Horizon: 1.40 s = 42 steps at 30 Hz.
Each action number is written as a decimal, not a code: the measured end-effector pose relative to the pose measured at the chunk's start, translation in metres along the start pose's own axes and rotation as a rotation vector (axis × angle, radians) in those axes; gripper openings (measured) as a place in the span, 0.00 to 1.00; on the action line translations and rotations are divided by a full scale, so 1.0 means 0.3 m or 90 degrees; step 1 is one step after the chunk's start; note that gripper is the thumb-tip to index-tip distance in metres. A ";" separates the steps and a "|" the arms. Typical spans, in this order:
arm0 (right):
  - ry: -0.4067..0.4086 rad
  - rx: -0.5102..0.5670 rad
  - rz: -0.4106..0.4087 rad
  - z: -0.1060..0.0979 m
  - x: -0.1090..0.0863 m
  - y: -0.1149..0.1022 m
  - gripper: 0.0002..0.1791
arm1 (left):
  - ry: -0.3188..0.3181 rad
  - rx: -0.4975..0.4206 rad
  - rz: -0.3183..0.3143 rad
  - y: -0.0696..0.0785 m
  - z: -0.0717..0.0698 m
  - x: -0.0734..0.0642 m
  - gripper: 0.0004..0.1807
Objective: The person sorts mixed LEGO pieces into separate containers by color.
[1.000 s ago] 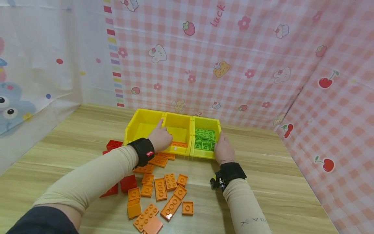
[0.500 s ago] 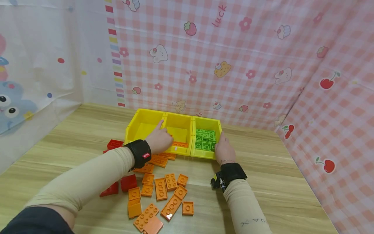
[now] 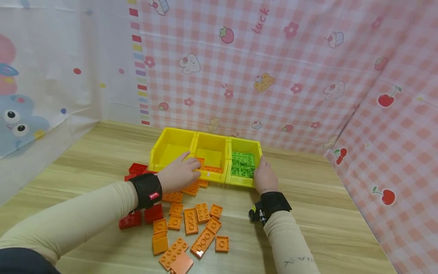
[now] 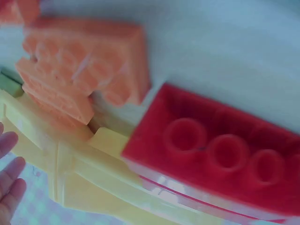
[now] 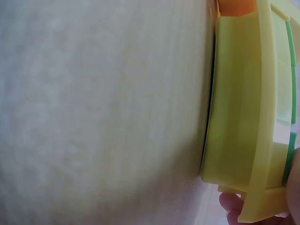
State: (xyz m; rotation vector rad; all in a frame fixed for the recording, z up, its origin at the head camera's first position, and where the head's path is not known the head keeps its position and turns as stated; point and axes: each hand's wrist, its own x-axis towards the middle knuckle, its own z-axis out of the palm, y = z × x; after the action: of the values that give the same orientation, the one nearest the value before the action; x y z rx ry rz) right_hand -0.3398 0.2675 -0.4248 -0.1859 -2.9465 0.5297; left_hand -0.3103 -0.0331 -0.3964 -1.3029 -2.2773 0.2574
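My left hand (image 3: 179,173) hovers over the front rims of the left bin (image 3: 176,148) and middle bin (image 3: 210,141), its fingers loosely extended. Orange bricks (image 3: 213,169) lie inside the middle bin, one partly covered by the fingertips. In the left wrist view, the fingers (image 4: 11,180) show apart from the bricks, near the yellow rim. At the right end, my right hand (image 3: 266,176) grips the side wall of the yellow-green bin (image 3: 243,146), which holds green bricks (image 3: 243,163). Fingers (image 5: 230,202) curl around that wall's outside in the right wrist view.
Loose orange bricks (image 3: 191,220) are spread across the wooden table (image 3: 328,213) in front of the bins. Several red bricks (image 3: 154,214) lie to their left, partly under the left forearm. A patterned cloth (image 3: 273,53) hangs behind the bins.
My left hand has drawn back to the left and toward me from the middle bin, exposing more of an orange brick there. The right hand keeps its grip, while the head view has shifted slightly.
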 end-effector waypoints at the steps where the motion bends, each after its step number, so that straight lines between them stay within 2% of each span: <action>1: 0.000 -0.001 -0.001 0.000 0.000 0.000 0.30 | 0.002 -0.004 0.010 0.003 -0.009 -0.014 0.01; 4: -0.001 0.001 0.000 -0.002 0.001 -0.002 0.30 | -0.001 -0.010 0.040 0.009 -0.027 -0.060 0.02; 7: -0.001 0.004 -0.001 -0.005 -0.002 -0.005 0.31 | -0.042 -0.034 0.052 0.009 -0.043 -0.101 0.04; 12: 0.007 0.004 -0.008 -0.003 -0.008 -0.007 0.31 | -0.165 -0.104 0.015 0.003 -0.067 -0.148 0.08; 14: 0.009 0.003 -0.007 -0.002 -0.009 -0.003 0.30 | -0.202 -0.125 -0.004 0.003 -0.072 -0.154 0.10; 20: 0.009 0.001 -0.002 0.002 -0.015 -0.003 0.30 | -0.264 -0.138 -0.027 0.012 -0.059 -0.161 0.13; 25: 0.011 -0.003 -0.004 0.000 -0.015 -0.010 0.30 | -0.285 -0.121 -0.036 0.017 -0.053 -0.159 0.15; 30: 0.013 -0.001 -0.005 0.001 -0.008 -0.006 0.30 | -0.281 -0.126 -0.037 0.016 -0.057 -0.158 0.16; 34: 0.020 -0.002 -0.009 0.004 -0.006 -0.003 0.30 | -0.279 -0.154 -0.044 0.006 -0.057 -0.160 0.16; 37: 0.021 -0.005 -0.012 0.002 -0.007 -0.003 0.30 | -0.277 -0.188 -0.066 -0.001 -0.067 -0.156 0.22; 40: 0.018 -0.008 -0.010 -0.001 -0.008 -0.005 0.31 | -0.257 -0.225 -0.080 -0.009 -0.083 -0.143 0.29; 42: 0.015 -0.009 -0.009 -0.002 -0.008 -0.006 0.31 | -0.213 -0.239 -0.069 -0.016 -0.094 -0.126 0.29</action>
State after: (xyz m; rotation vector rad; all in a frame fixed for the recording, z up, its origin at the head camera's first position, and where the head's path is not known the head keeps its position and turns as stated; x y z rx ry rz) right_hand -0.3376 0.2658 -0.4238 -0.1709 -2.9270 0.5007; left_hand -0.2838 -0.0700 -0.3827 -1.3931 -2.7717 0.0056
